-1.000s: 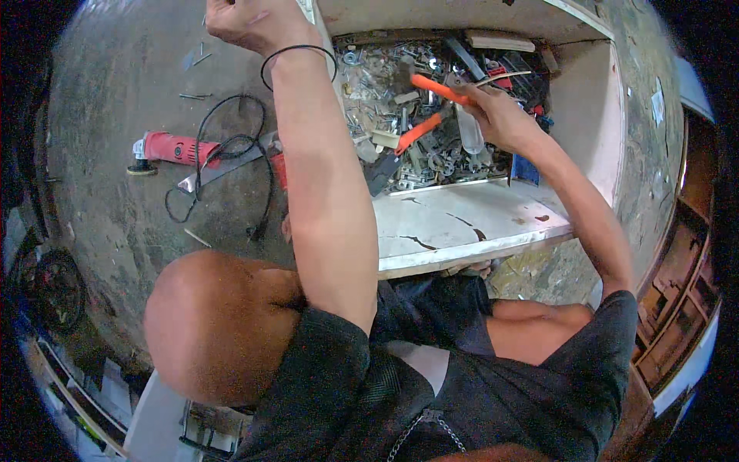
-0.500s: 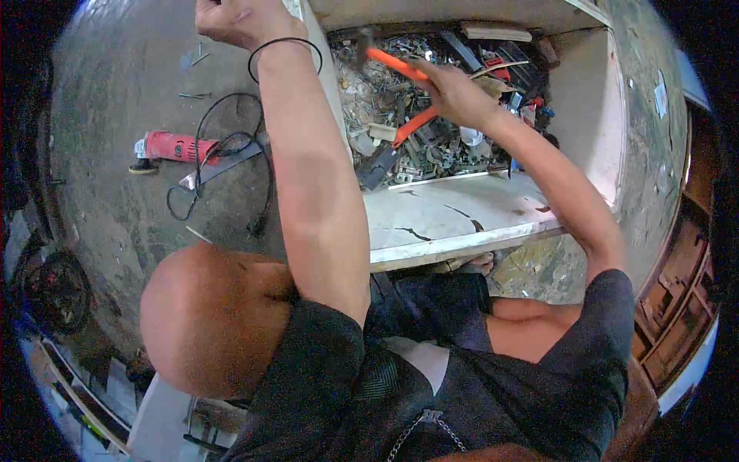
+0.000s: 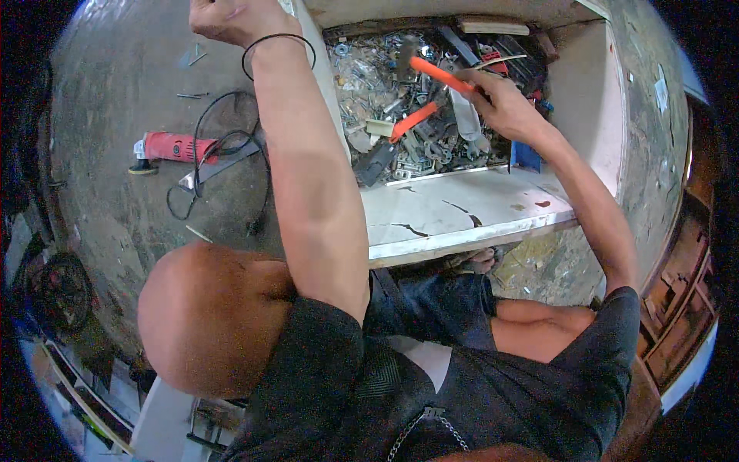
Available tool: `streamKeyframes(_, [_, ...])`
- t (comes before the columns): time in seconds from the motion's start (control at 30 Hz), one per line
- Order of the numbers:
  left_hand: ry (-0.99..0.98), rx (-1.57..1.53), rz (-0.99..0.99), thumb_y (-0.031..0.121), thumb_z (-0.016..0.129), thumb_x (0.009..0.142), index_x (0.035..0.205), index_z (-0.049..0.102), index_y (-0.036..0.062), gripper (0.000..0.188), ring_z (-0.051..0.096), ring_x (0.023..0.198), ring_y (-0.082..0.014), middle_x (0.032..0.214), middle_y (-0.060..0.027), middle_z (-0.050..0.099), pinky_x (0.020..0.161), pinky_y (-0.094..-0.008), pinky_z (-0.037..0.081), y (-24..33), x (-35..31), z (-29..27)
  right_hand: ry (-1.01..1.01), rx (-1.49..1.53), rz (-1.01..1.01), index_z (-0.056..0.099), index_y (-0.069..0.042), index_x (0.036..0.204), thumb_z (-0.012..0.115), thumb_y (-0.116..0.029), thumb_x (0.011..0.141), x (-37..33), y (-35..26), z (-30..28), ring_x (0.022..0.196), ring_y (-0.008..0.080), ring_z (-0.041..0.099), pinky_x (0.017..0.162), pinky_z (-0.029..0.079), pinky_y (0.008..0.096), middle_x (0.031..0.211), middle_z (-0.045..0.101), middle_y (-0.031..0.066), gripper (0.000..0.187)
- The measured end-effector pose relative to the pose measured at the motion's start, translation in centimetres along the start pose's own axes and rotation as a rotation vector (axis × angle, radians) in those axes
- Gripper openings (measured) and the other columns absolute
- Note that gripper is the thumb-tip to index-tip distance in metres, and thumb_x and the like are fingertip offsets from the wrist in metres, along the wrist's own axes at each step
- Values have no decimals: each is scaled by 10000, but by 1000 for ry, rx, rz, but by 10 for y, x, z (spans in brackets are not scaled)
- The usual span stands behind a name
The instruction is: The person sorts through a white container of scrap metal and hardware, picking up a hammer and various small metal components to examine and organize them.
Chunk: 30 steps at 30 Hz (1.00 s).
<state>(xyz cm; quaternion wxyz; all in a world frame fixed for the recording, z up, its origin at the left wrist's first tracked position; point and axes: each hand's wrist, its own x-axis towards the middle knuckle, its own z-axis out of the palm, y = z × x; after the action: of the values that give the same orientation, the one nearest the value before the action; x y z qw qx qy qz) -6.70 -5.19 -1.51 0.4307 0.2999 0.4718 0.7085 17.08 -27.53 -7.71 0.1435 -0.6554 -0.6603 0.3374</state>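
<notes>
My right hand point(image 3: 504, 106) is closed round the orange handle of a hammer point(image 3: 440, 75), above a white wooden box point(image 3: 585, 115) filled with loose hardware. The hammer's dark head points left and is blurred. Beneath it lies a second orange-handled tool point(image 3: 416, 122) among metal fittings and screws point(image 3: 423, 158). At the upper edge of the picture my left hand point(image 3: 239, 21) is closed in a fist by the box's left wall; the frame cuts off part of it, and anything inside the fingers is hidden. A thin black band circles the left wrist.
On the grey floor to the left lies a red angle grinder point(image 3: 175, 146) with a looping black cord point(image 3: 202, 123). Several loose nails point(image 3: 196, 55) lie beyond it. The box's white near wall point(image 3: 431, 215) stands before my legs. Wooden shelving point(image 3: 677, 285) is at the right.
My right hand has moved right with the hammer, away from the box's left wall. The left hand has shifted slightly left and stays closed. The second orange-handled tool lies where it was.
</notes>
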Motion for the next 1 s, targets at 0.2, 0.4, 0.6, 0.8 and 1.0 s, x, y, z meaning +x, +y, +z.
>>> streamKeyframes(0.2, [4,-9,11,397,523,1008,832,640,59,398,323,440,-47,563,73,372,404,-225,283,0,3,1,17,-32,16,541,-28,1277,538,-123,971,24,-1,4,702,313,611,680,471,382,853,642,229,320])
streamKeyframes(0.4, [1,-18,-3,396,524,1008,823,633,68,393,318,424,-44,557,75,360,388,-220,274,4,-1,1,-8,20,-40,544,-33,1272,555,-132,950,39,-13,28,865,417,645,752,498,431,949,662,240,337])
streamKeyframes(0.6, [-11,-26,-24,397,525,1007,827,627,67,389,291,398,-44,544,78,344,365,-216,261,-8,-3,4,-165,-239,20,554,-40,1257,543,-153,952,12,5,6,1016,431,605,867,481,481,1081,639,251,325])
streamKeyframes(0.8, [8,-72,-30,389,537,1003,837,631,57,384,317,421,-43,559,70,360,385,-213,288,-1,3,-1,-263,-213,146,547,-44,1272,522,-117,961,-5,-33,-14,1041,444,586,873,468,488,1120,607,260,321])
streamKeyframes(1.0, [-30,-64,29,394,547,997,839,634,48,390,337,436,-49,584,59,387,402,-211,303,-4,6,-2,-86,-80,50,556,-40,1241,529,-111,962,12,-18,4,922,426,625,784,481,472,996,639,252,289])
